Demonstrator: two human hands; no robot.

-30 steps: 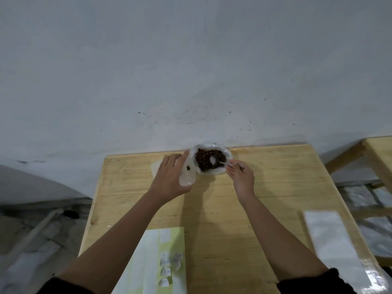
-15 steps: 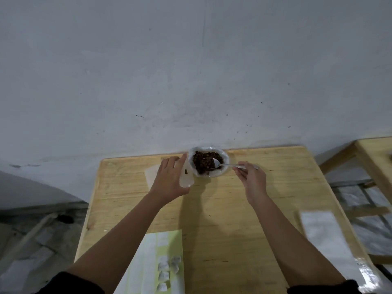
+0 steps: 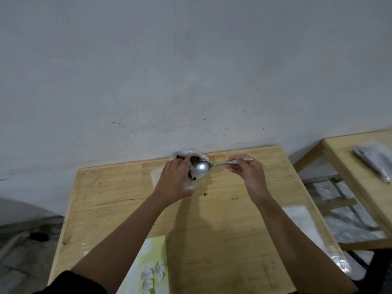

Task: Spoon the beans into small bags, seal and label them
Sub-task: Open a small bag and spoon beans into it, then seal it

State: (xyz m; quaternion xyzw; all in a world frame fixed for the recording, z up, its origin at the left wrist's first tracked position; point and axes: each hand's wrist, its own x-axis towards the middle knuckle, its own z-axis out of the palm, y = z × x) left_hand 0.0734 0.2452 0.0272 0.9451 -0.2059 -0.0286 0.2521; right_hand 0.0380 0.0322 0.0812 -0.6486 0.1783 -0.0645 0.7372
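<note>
A clear container of dark beans (image 3: pixel 196 158) stands at the far edge of the wooden table (image 3: pixel 222 219), against the wall. My left hand (image 3: pixel 175 179) holds a small clear bag (image 3: pixel 192 179) upright just in front of it; a few beans lie inside the bag. My right hand (image 3: pixel 247 172) pinches the handle of a metal spoon (image 3: pixel 201 166). The spoon's bowl looks empty and hovers at the bag's mouth. A loose bean (image 3: pixel 205 194) lies on the table below the bag.
A flat empty bag (image 3: pixel 156 177) lies left of my left hand. A green-and-white label sheet (image 3: pixel 151 270) sits at the near edge, a stack of clear bags (image 3: pixel 303 221) at the right. A second table (image 3: pixel 360 166) with dark packets stands further right.
The spoon came out of the bean container and now sits at the bag's mouth. My left hand lifted the bag closer to the container. A bean has appeared on the table.
</note>
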